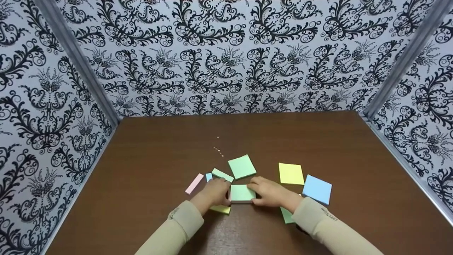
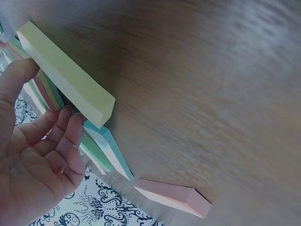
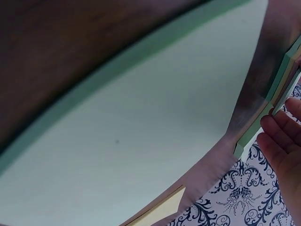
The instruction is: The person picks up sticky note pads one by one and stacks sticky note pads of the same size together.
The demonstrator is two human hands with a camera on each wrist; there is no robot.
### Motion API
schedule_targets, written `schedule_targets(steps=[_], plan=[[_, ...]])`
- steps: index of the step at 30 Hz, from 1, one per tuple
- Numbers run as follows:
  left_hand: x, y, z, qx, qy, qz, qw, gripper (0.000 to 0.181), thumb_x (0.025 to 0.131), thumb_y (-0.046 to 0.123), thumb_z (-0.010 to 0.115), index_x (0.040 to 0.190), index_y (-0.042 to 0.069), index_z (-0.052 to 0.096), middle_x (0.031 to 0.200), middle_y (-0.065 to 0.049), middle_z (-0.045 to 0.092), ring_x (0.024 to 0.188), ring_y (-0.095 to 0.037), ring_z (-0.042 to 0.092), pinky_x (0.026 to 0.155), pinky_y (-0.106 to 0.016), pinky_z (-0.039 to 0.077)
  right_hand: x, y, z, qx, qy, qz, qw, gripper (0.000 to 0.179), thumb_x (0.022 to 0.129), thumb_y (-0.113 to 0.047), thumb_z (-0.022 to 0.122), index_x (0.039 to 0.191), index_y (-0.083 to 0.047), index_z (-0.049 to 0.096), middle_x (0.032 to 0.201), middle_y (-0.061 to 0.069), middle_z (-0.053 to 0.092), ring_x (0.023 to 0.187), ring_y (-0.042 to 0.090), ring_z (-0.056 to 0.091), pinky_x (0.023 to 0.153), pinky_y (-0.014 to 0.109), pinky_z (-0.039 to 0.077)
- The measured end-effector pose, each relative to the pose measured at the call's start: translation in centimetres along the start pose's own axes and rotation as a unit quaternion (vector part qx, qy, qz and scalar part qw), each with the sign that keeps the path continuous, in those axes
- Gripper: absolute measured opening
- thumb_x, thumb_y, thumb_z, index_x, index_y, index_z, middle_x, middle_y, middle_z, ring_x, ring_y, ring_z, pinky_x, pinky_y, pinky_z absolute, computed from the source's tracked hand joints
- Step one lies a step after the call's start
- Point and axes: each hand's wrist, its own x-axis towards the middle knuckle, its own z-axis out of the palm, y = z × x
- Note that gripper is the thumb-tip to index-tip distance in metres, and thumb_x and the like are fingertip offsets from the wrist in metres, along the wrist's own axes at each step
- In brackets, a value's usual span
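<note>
A layered stack of sticky notes, pale green on top, lies on the brown table between the two hands. My left hand grips its left side, thumb at the near corner and fingers toward the far one. From the right, my right hand holds the opposite side in the same way. Green, yellowish and pinkish layers show along the stack's edge in the left wrist view. Beside the left hand lies a narrow yellow pad, with a narrow blue pad past it, partly hidden in the head view.
A narrow pink pad and a narrow green pad lie left. Beyond the stack is a square green pad. Yellow and blue squares lie right; another green pad is partly under the right forearm. Patterned walls surround the table.
</note>
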Motion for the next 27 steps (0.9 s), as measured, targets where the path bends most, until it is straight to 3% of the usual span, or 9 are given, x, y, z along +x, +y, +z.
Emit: schedule_targets(steps=[7, 17, 27], plan=[[-0.05, 0.26, 0.04, 0.008, -0.008, -0.015, 0.9998, 0.026, 0.065, 0.034, 0.077, 0.065, 0.017, 0.058, 0.080, -0.002, 0.056, 0.077, -0.022, 0.056, 0.070, -0.038, 0.044, 0.01, -0.12, 0.24, 0.016, 0.004, -0.012, 0.9998, 0.042, 0.085, -0.024, 0.060, 0.118, 0.002, 0.055, 0.116, 0.011, 0.051, 0.106, 0.022, 0.050, 0.088, 0.034, 0.043], [-0.11, 0.28, 0.33, 0.016, -0.004, -0.042, 0.9990, 0.038, 0.064, 0.039, 0.077, 0.078, 0.010, 0.057, 0.084, -0.007, 0.059, 0.082, -0.024, 0.058, 0.071, -0.041, 0.046, 0.20, -0.09, 0.43, 0.006, 0.029, -0.042, 0.9987, 0.040, 0.083, -0.021, 0.063, 0.115, 0.003, 0.056, 0.113, 0.013, 0.052, 0.103, 0.023, 0.051, 0.086, 0.033, 0.044], [0.02, 0.41, 0.15, 0.015, -0.007, -0.041, 0.9990, 0.047, 0.062, 0.038, 0.078, 0.090, 0.004, 0.061, 0.088, -0.010, 0.060, 0.084, -0.027, 0.058, 0.073, -0.041, 0.045, 0.34, -0.18, 0.42, 0.010, 0.029, -0.039, 0.9988, 0.039, 0.083, -0.021, 0.062, 0.114, 0.003, 0.056, 0.113, 0.014, 0.052, 0.102, 0.023, 0.051, 0.086, 0.032, 0.044]])
